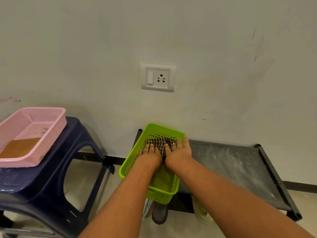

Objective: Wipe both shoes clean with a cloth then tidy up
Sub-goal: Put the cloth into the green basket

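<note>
A checked dark cloth [158, 143] lies folded at the far end of a lime green basket [132, 162], which stands on a low grey rack [231, 162]. My left hand [150, 152] and my right hand [179, 150] lie side by side inside the basket, fingers straight, pressing flat on the cloth. Below the rack's front edge the dark toe of a shoe [159, 214] shows, mostly hidden by the basket and my arms.
A pink basket [49, 124] with a brown item inside sits on a dark blue plastic stool [51, 177] at the left. A wall socket [157, 77] is on the wall ahead. Pale floor runs between stool and rack.
</note>
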